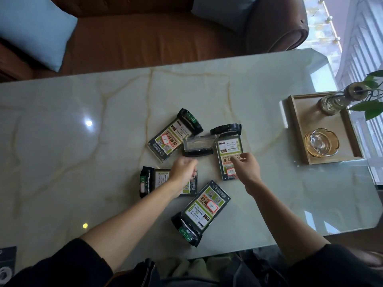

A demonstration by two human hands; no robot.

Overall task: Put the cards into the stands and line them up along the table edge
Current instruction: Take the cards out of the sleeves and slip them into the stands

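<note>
Several card stands lie flat in a loose ring on the marble table [83, 141]. Each is a clear holder with a green printed card and a black base. One stand [172, 137] is at the upper left. Another [228, 147] is at the right, and one [204, 210] lies nearest me. An empty clear stand [198, 146] sits in the middle. My left hand [183, 168] has its fingers curled shut and covers part of the lower-left stand [148, 182]. My right hand [246, 166] hovers with bent fingers over the right stand's card; I cannot see whether it grips it.
A wooden tray [298, 129] at the right holds a glass ashtray [321, 142] and a vase with a green plant [335, 100]. A brown leather sofa [145, 38] with a light blue cushion [35, 32] runs behind the table's far edge. A window is at the right.
</note>
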